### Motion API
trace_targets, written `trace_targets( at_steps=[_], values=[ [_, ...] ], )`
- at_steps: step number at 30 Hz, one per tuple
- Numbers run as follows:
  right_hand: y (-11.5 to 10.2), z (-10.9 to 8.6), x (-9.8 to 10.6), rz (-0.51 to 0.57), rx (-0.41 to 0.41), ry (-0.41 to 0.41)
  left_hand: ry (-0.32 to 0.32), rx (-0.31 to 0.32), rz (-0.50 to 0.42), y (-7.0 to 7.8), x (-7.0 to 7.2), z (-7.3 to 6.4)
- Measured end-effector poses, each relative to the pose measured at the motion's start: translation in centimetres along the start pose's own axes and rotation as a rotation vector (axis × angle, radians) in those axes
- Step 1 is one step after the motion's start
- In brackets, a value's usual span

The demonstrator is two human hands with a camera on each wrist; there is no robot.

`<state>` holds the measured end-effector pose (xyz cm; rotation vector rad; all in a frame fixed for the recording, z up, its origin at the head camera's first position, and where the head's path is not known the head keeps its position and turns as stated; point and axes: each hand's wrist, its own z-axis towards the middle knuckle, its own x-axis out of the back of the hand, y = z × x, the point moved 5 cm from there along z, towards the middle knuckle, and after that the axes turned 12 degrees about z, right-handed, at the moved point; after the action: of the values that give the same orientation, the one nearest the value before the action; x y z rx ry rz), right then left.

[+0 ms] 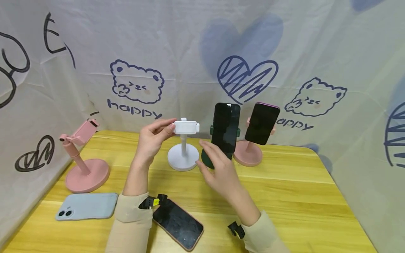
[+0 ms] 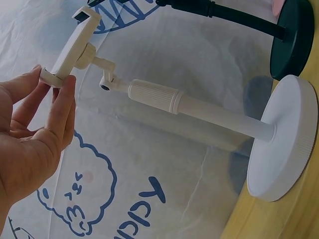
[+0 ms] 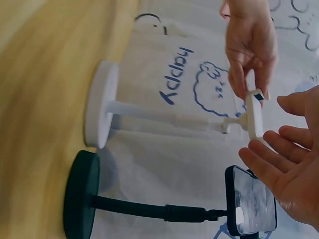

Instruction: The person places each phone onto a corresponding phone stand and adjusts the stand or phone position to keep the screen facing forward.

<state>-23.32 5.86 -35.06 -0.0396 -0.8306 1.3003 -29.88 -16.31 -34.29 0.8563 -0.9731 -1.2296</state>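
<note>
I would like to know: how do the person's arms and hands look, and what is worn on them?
Both arms have plain beige sleeves: left sleeve, right sleeve. A small black device sits at each cuff; the left device carries a yellow patch, the right device shows none. Left hand and right hand are ungloved.

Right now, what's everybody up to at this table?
A person's left hand pinches the clamp of the white stand, which holds no phone; the right hand is open beside it. The green stand and one pink stand each hold a phone. Another pink stand carries none, and two phones, one blue, one dark-screened, lie on the table.
</note>
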Motion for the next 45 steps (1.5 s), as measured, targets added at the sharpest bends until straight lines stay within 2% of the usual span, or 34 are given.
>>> trace_targets(
  at_steps=[5, 11, 15, 18, 21, 26, 29, 36, 45],
  values=[
    [-0.3, -1.5, -0.7, -0.060, -0.045, -0.156, 0.000, -0.008, 0.007, 0.0, 0.1, -0.1],
    [-0.7, -2.8, -2.2, -0.116, -0.170, -0.402, 0.003, -0.018, 0.008, -0.1, 0.2, -0.1],
    [-1.0, -3.7, -3.8, -0.128, -0.214, -0.557, 0.006, -0.023, 0.003, -0.1, 0.2, 0.0],
    [-1.3, -4.5, -5.3, -0.145, -0.218, -0.645, 0.008, -0.025, 0.001, -0.1, 0.2, 0.0],
    [-1.7, -5.4, -6.7, -0.192, -0.234, -0.738, 0.010, -0.025, 0.001, -0.1, 0.2, -0.1],
    [-1.8, -7.1, -8.2, -0.272, -0.315, -0.889, 0.009, -0.018, 0.005, 0.0, 0.1, -0.1],
    [-1.9, -7.8, -8.8, -0.280, -0.350, -0.945, 0.009, -0.013, 0.006, 0.1, 0.1, -0.1],
    [-2.5, -8.7, -9.9, -0.321, -0.355, -1.033, 0.007, -0.011, 0.010, 0.2, 0.0, -0.1],
    [-3.0, -9.0, -10.2, -0.367, -0.326, -1.066, 0.004, 0.000, 0.013, 0.2, -0.1, -0.1]
  ],
)
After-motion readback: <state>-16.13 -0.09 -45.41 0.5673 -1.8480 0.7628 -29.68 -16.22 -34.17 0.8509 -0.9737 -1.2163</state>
